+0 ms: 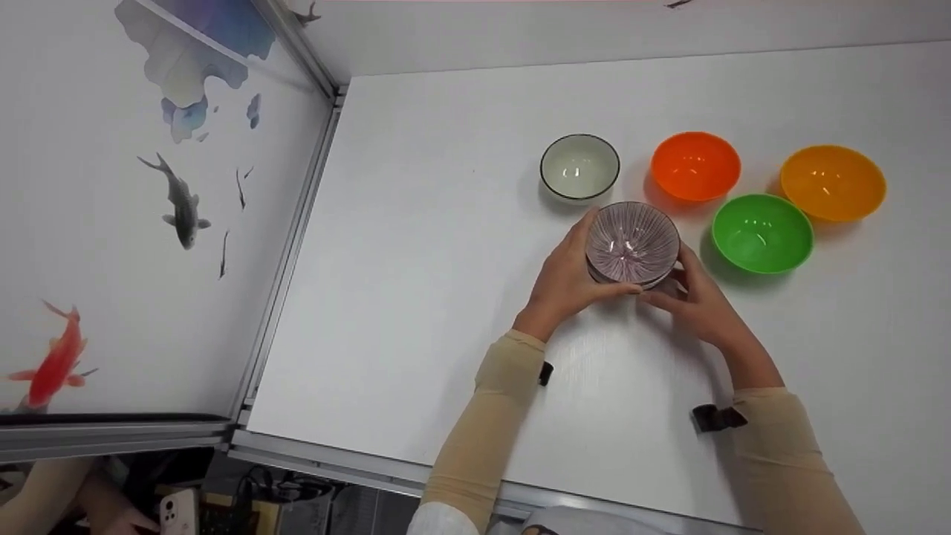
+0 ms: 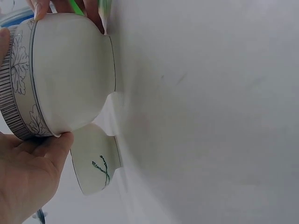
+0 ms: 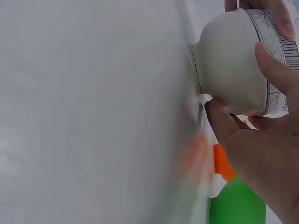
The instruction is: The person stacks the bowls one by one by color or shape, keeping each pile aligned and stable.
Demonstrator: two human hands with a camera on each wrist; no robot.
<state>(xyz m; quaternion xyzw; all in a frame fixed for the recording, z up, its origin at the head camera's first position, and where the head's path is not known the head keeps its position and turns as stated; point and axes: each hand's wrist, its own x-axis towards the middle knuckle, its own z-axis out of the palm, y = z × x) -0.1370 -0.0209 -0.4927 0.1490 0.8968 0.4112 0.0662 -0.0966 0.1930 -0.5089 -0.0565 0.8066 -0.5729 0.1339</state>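
A stack of nested bowls stands between my two hands. Its uppermost one is a bowl with fine purple-grey stripes inside [image 1: 632, 241], and a plain cream bowl [image 2: 70, 70] forms the base, its foot right at the tabletop. Leaf drawings and dark ribbing band the bowls above it. My left hand [image 1: 562, 284] grips the stack's left side, thumb along the near rim. From the right, my right hand [image 1: 702, 303] holds it, with one finger low by the cream bowl's foot in the right wrist view. Behind the stack sits a pale dark-rimmed bowl [image 1: 579, 167].
To the right stand an orange bowl [image 1: 695, 166], a green bowl [image 1: 763, 234] and a yellow-orange bowl [image 1: 833, 183]. The white table [image 1: 386, 260] meets a fish-decorated panel [image 1: 186, 297] on the left. Another person's hand and a phone [image 1: 179, 513] show at lower left.
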